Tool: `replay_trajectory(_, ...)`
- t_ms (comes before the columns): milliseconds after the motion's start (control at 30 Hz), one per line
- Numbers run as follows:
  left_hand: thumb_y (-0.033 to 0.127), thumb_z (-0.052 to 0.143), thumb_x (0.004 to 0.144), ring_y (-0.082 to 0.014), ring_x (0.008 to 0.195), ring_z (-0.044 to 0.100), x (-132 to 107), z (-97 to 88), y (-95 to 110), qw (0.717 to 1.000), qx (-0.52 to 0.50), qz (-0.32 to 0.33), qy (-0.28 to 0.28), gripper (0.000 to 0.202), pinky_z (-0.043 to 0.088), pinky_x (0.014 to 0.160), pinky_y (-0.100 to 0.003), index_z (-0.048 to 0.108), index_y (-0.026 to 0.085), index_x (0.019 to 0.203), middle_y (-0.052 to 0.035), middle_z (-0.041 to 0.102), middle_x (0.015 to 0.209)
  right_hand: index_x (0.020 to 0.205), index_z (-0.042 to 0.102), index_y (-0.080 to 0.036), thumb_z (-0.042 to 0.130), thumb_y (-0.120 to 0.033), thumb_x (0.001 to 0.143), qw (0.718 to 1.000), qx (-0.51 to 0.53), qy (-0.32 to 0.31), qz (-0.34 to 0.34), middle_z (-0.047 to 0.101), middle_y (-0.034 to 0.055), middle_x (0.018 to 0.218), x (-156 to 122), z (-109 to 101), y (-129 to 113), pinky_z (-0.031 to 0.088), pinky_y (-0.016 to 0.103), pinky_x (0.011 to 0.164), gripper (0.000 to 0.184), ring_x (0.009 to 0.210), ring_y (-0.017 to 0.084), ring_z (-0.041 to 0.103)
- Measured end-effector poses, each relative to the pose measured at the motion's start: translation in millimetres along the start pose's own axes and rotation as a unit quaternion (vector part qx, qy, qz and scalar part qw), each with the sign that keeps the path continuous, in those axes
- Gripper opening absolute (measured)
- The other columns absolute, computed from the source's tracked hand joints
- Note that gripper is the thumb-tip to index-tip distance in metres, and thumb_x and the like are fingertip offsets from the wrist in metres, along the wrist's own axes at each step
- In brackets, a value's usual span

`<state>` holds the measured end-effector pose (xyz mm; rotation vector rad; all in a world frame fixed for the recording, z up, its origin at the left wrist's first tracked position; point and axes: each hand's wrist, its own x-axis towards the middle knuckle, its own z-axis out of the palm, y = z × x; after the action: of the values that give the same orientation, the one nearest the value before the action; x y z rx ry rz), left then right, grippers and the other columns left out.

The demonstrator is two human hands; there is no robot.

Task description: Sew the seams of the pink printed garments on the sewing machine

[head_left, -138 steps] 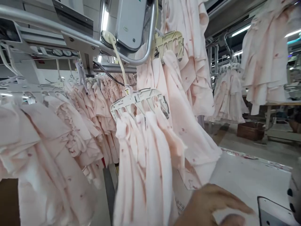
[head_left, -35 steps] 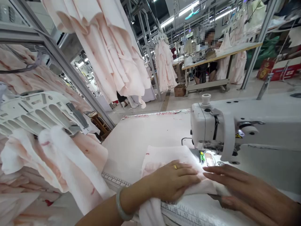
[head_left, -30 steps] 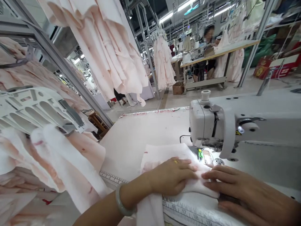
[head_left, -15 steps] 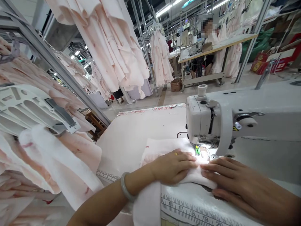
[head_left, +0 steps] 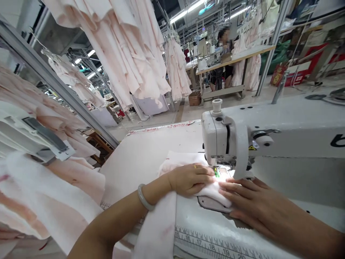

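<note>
My left hand (head_left: 190, 178) lies flat on a pale pink cloth (head_left: 175, 160), its fingertips close to the lit presser foot (head_left: 216, 171) of a white sewing machine (head_left: 215, 133). It wears a ring, and a pale bangle (head_left: 145, 198) circles the wrist. Stretched over the near right part of the cloth, my right hand (head_left: 249, 198) has its fingertips just right of the foot. Both hands press from above with fingers extended. A strip of the cloth hangs below my left forearm, over the table's near edge. The needle is too small to make out.
A printed ruler strip (head_left: 205, 244) runs along the table's near edge. At left, pale pink garments hang by a grey-white hanger clip (head_left: 45, 133). More garments (head_left: 129, 54) hang ahead from metal rails. A person (head_left: 223, 43) sits at another sewing table beyond.
The camera view has swung slightly right. The cloth has shifted under the hands, and more of the metal plate in front of the foot shows. Both hands stay flat beside the foot.
</note>
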<state>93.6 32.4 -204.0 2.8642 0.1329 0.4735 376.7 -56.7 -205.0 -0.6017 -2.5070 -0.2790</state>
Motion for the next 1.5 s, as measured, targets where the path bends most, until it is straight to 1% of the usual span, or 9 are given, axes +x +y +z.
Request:
replay_trajectory(133,0.019,0.041,0.106,-0.0262,0.131,0.067,4,-7.7,-1,0.999,0.015,-0.013,-0.042,0.034,0.054,0.117,-0.043,0.066,0.010,0.128,-0.0213,0.075,0.123,0.129,0.073,-0.021,0.055,-0.041,0.113,1.000,0.017,-0.011,0.005,0.079,0.0070,0.132,0,-3,0,0.056,0.043,0.090,0.031,0.112,0.026,0.075)
replay_trajectory(267,0.016,0.045,0.108,-0.0274,0.132,0.067,10,-20.5,24,0.992,0.079,-0.057,-0.084,0.030,0.051,0.119,-0.046,0.067,0.012,0.128,-0.0192,0.076,0.124,0.127,0.073,-0.023,0.057,-0.039,0.112,0.999,0.038,-0.015,0.014,0.079,0.0063,0.132,-1,-5,1,0.055,0.043,0.094,0.027,0.112,0.025,0.075)
replay_trajectory(433,0.006,0.049,0.102,-0.0251,0.129,0.068,4,-4.5,53,0.990,0.088,-0.105,-0.047,0.033,0.053,0.119,-0.043,0.068,0.012,0.128,-0.0161,0.076,0.130,0.126,0.073,-0.023,0.057,-0.040,0.112,0.999,0.039,-0.020,0.013,0.080,0.0060,0.131,0,-5,2,0.055,0.042,0.092,0.027,0.109,0.024,0.075)
replay_trajectory(567,0.005,0.045,0.106,-0.0245,0.135,0.067,0,9.1,36,0.992,0.074,-0.101,-0.012,0.035,0.054,0.120,-0.042,0.069,0.010,0.130,-0.0190,0.076,0.130,0.129,0.072,-0.023,0.052,-0.037,0.114,1.000,0.024,-0.008,0.019,0.079,0.0052,0.133,-3,-1,4,0.054,0.044,0.093,0.029,0.103,0.023,0.078)
replay_trajectory(767,0.000,0.039,0.104,-0.0226,0.140,0.064,1,1.3,8,0.996,0.068,-0.049,-0.010,0.041,0.051,0.123,-0.038,0.071,0.010,0.128,-0.0181,0.077,0.129,0.129,0.071,-0.032,0.047,-0.039,0.116,0.996,0.053,-0.006,0.066,0.082,-0.0027,0.124,-8,2,9,0.051,0.049,0.105,0.029,0.098,0.023,0.081)
replay_trajectory(933,-0.001,0.038,0.103,-0.0232,0.136,0.066,-1,1.6,15,0.996,0.081,-0.038,0.020,0.043,0.053,0.120,-0.040,0.071,0.009,0.128,-0.0176,0.077,0.130,0.122,0.075,-0.032,0.048,-0.040,0.115,0.988,0.105,-0.025,0.112,0.084,-0.0016,0.110,-6,-2,8,0.055,0.047,0.102,0.029,0.086,0.022,0.079)
replay_trajectory(1200,0.006,0.054,0.097,-0.0203,0.115,0.072,6,-2.3,28,0.998,0.029,-0.055,-0.003,0.029,0.054,0.112,-0.037,0.075,0.017,0.115,-0.0083,0.080,0.119,0.132,0.073,-0.033,0.052,-0.038,0.114,0.987,0.135,-0.003,0.088,0.082,-0.0018,0.106,5,-8,3,0.057,0.038,0.078,0.029,0.087,0.020,0.077)
replay_trajectory(1367,0.031,0.058,0.111,-0.0196,0.104,0.072,11,1.5,32,0.996,0.068,-0.051,0.018,0.023,0.055,0.102,-0.036,0.074,0.017,0.104,-0.0077,0.079,0.107,0.133,0.071,-0.032,0.050,-0.036,0.115,0.989,0.119,-0.001,0.084,0.081,-0.0015,0.106,1,-2,3,0.055,0.038,0.079,0.028,0.089,0.019,0.077)
replay_trajectory(1500,0.020,0.052,0.113,-0.0177,0.095,0.069,10,4.9,35,0.989,0.145,-0.034,0.005,0.024,0.055,0.091,-0.032,0.075,0.017,0.109,-0.0054,0.079,0.099,0.118,0.070,-0.029,0.044,-0.030,0.117,0.992,0.104,-0.027,0.061,0.079,-0.0009,0.102,0,-1,1,0.052,0.040,0.086,0.026,0.088,0.019,0.076)
